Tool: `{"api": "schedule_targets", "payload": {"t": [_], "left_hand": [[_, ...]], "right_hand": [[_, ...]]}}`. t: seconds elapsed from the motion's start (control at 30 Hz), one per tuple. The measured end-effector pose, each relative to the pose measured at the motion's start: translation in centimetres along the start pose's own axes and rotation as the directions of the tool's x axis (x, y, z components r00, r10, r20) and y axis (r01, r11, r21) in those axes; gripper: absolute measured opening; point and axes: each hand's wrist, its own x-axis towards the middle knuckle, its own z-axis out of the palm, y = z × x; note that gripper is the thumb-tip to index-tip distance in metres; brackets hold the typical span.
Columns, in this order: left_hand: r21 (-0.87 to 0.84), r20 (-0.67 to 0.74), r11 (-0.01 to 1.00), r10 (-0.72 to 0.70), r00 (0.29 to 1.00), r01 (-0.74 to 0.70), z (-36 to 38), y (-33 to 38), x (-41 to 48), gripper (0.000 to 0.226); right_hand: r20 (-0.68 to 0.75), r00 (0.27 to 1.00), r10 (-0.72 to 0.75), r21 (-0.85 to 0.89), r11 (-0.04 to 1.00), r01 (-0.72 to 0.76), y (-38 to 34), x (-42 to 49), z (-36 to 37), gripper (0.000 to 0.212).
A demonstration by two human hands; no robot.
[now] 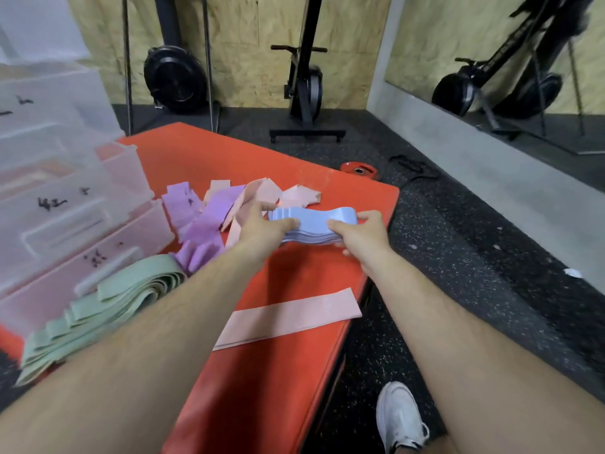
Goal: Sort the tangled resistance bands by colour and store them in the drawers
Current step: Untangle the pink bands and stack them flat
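a neat stack of blue bands (311, 224) is held flat over the red mat (294, 165). the left hand (262, 224) grips one end and the right hand (360, 234) the other. just beyond the left hand, loose pink bands (262, 194) lie in a crumpled heap, touching a jumbled pile of purple bands (203, 217) on their left. a single pink band (288, 317) lies flat and straight near the mat's edge, apart from the rest. green bands (108, 309) lie fanned in a long stack against the drawers (65, 208), a clear plastic unit with black scrawled labels and its lower trays pulled partly out.
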Motion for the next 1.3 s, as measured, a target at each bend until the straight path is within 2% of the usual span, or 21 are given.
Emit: {"api": "schedule_targets", "payload": {"t": [0.07,0.17,0.23,0.3,0.4,0.5,0.63,0.77,0.9,1.1,1.23,1.3], "left_hand": [[0.06,0.009,0.998,0.009,1.0,-0.01,1.5,-1.0,0.2,0.053],[0.202,0.022,0.978,0.051,0.998,-0.054,2.6,-2.1,0.6,0.049],[0.321,0.04,0.943,0.08,0.996,-0.089,2.8,-2.3,0.7,0.046],[0.467,0.051,0.874,0.123,0.991,-0.132,2.8,-2.4,1.0,0.049],[0.625,0.069,0.761,0.164,0.984,-0.171,2.7,-2.2,1.2,0.059],[0.654,0.09,0.728,0.198,0.976,-0.208,2.7,-2.1,0.7,0.071],[0.675,0.181,0.61,0.408,0.895,-0.414,2.0,-1.3,-0.6,0.054],[0.65,0.273,0.52,0.52,0.809,-0.554,-0.6,-0.2,-2.3,0.043],[0.667,0.289,0.467,0.555,0.78,-0.58,-5.1,0.4,-4.7,0.036],[0.765,0.252,0.44,0.468,0.847,-0.47,-14.6,0.2,-6.8,0.03],[0.863,0.237,0.359,0.332,0.913,-0.355,-21.1,0.0,-7.8,0.027],[0.901,0.234,0.313,0.232,0.944,-0.3,-23.6,-0.2,-8.4,0.03]], "right_hand": [[-0.046,0.999,-0.002,-0.08,0.997,-0.002,1.3,1.0,-0.2,0.063],[-0.039,0.998,-0.041,-0.265,0.964,0.029,2.1,0.9,-0.2,0.048],[-0.036,0.996,-0.08,-0.479,0.876,0.053,3.1,1.2,-0.4,0.044],[-0.047,0.993,-0.11,-0.608,0.792,0.059,3.4,1.3,-0.7,0.052],[-0.021,0.983,-0.181,-0.67,0.733,0.121,3.4,1.2,-1.0,0.056],[0.022,0.963,-0.267,-0.712,0.672,0.202,3.0,0.8,-1.2,0.046],[0.089,0.925,-0.369,-0.77,0.563,0.299,2.1,-0.6,-1.1,0.039],[0.225,0.83,-0.51,-0.746,0.458,0.484,0.6,-2.7,0.6,0.036],[0.331,0.745,-0.579,-0.647,0.436,0.626,-1.0,-5.7,4.1,0.038],[0.523,0.665,-0.533,-0.563,0.369,0.739,-1.9,-9.4,9.8,0.036],[0.646,0.589,-0.487,-0.423,0.413,0.806,-2.2,-11.1,12.8,0.032],[0.662,0.566,-0.492,-0.36,0.454,0.815,-2.2,-11.8,14.2,0.032]]}}
